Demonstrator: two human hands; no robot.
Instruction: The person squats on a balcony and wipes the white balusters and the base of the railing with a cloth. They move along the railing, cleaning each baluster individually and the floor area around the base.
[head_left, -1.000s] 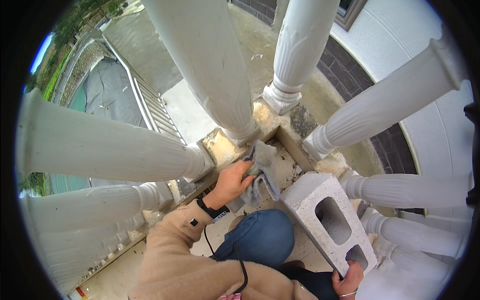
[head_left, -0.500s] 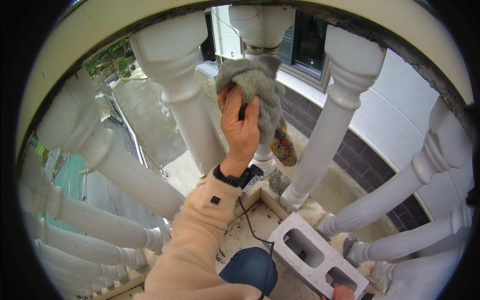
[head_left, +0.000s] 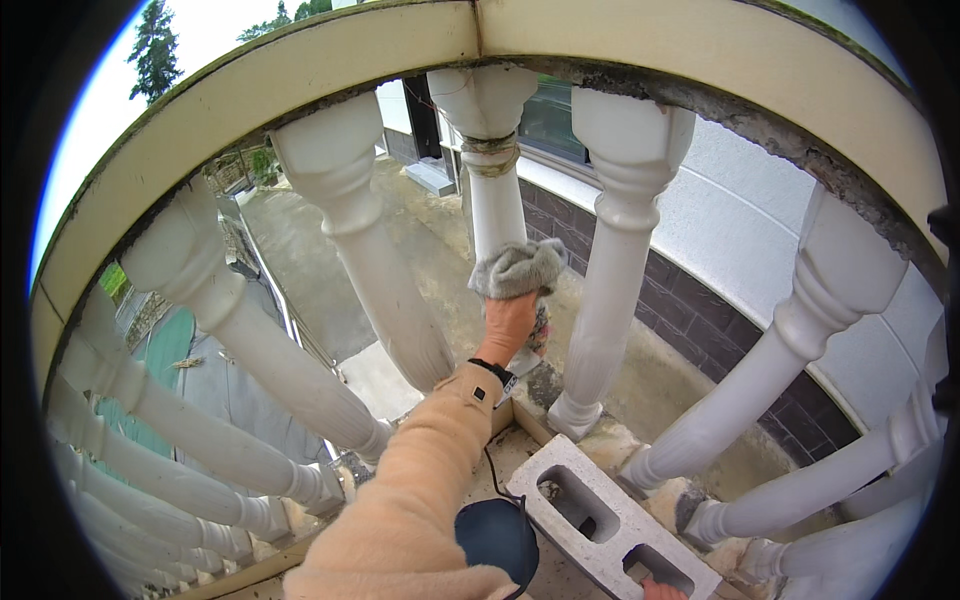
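My left hand is closed on a grey fuzzy cloth. It presses the cloth against the lower shaft of the white corner baluster. A patterned, colourful piece of fabric hangs beside the hand. A dark band with a device sits on the left wrist, over a beige fuzzy sleeve. At the bottom edge, my right hand shows only in part; its fingers curl over the near wall of a grey concrete block with two large hollows.
White balusters curve around on both sides under a cream handrail with a rough, dark underside. A dark cable runs beside my knee. Beyond stand a wall with dark brick and a paved yard below.
My left hand and the cloth have moved down the corner baluster, from near its top to its lower shaft. The view has shifted, showing more handrail and sky. My right hand stays at the block.
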